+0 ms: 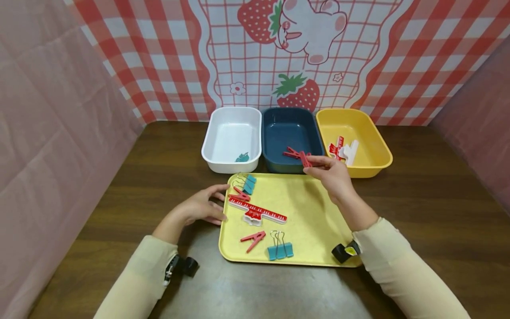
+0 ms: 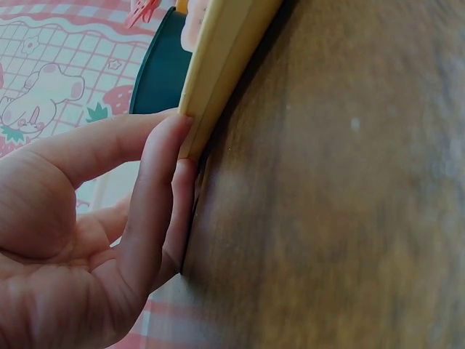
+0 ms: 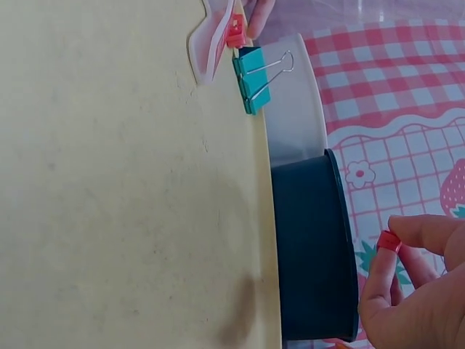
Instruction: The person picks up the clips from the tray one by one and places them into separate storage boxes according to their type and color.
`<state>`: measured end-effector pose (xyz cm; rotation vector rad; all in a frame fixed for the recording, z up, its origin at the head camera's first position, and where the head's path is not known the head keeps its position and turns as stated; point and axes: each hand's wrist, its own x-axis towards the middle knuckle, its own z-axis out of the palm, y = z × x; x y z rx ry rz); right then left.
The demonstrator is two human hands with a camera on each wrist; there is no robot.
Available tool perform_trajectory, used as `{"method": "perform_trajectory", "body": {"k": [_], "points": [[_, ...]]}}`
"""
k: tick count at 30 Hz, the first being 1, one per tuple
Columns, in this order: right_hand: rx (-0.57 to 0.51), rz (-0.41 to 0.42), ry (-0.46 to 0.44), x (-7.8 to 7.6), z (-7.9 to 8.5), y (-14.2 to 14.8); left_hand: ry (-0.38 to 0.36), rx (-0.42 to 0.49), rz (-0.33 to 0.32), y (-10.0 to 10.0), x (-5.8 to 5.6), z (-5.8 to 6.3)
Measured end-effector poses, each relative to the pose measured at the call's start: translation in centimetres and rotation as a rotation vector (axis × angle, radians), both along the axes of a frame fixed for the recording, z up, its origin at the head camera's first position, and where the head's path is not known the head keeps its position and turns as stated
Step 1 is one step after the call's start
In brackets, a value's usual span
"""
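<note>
My right hand [image 1: 332,177] pinches a red clothespin [image 1: 306,159] over the front rim of the dark blue bin [image 1: 275,166]; another red clothespin [image 1: 292,153] lies inside that bin. In the right wrist view, the held clothespin [image 3: 389,241] sits between thumb and fingertips. My left hand [image 1: 201,205] touches the left rim of the yellow tray [image 1: 314,221] with relaxed fingertips. Near those fingers on the tray are a teal binder clip [image 1: 249,184], a red clothespin [image 1: 240,195] and a red-and-white ruler clip [image 1: 259,212]. Closer to the front lie a red clothespin [image 1: 253,239] and a teal binder clip [image 1: 280,251].
Behind the tray, the white bin [image 1: 211,161] holds a teal clip [image 1: 242,157]. To the right, the yellow bin [image 1: 376,155] contains a red-and-white clip [image 1: 336,147] and a white clip [image 1: 349,153]. A checked cloth [image 1: 179,66] hangs behind the wooden table [image 1: 422,199].
</note>
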<state>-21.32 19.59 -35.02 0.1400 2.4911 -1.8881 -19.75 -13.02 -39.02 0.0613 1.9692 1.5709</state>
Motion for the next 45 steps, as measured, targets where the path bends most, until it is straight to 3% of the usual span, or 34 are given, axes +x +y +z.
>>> {"method": "perform_trajectory", "body": {"k": [7, 45], "points": [[0.021, -0.034, 0.008, -0.6, 0.3, -0.2, -0.011, -0.011, 0.022, 0.1, 0.1, 0.1], [0.100, -0.123, 0.000, -4.2, 0.7, -0.9, -0.001, 0.020, 0.012, 0.0, 0.1, -0.1]]}}
